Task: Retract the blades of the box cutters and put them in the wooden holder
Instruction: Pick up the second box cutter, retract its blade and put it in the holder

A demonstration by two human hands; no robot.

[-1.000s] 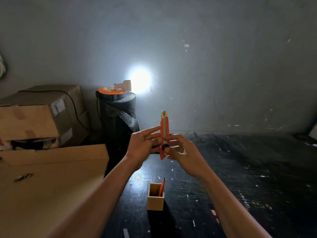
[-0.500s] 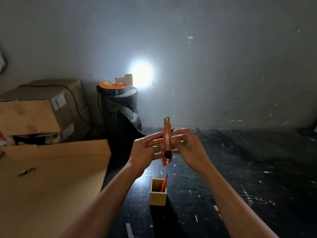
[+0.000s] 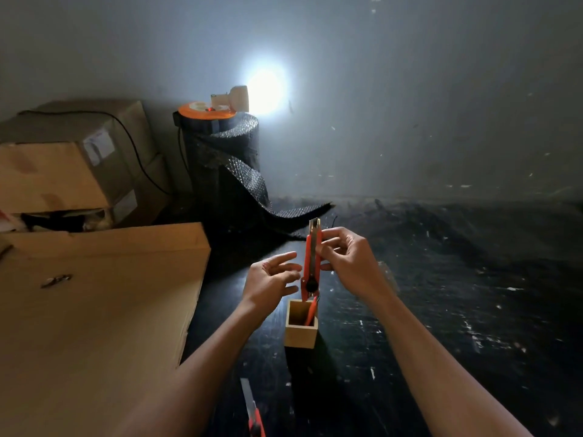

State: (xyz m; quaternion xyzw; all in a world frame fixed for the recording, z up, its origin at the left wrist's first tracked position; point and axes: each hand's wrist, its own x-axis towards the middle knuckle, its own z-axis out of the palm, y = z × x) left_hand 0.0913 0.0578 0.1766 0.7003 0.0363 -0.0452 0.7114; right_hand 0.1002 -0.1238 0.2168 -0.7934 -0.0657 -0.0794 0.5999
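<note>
My right hand grips an orange box cutter upright by its upper half, its lower end just above the open top of the wooden holder. My left hand hovers open beside the cutter, fingers spread and apart from it. A second orange cutter leans inside the holder. A third cutter lies on the black table at the bottom edge, its blade extended.
A large flat cardboard box fills the left. Behind it stand stacked cardboard boxes, a black bubble-wrap roll with an orange reel on top, and a bright lamp against the grey wall.
The cutter has come down from chest height to just over the holder. My left hand has let go of it and opened; the right hand alone holds it.
</note>
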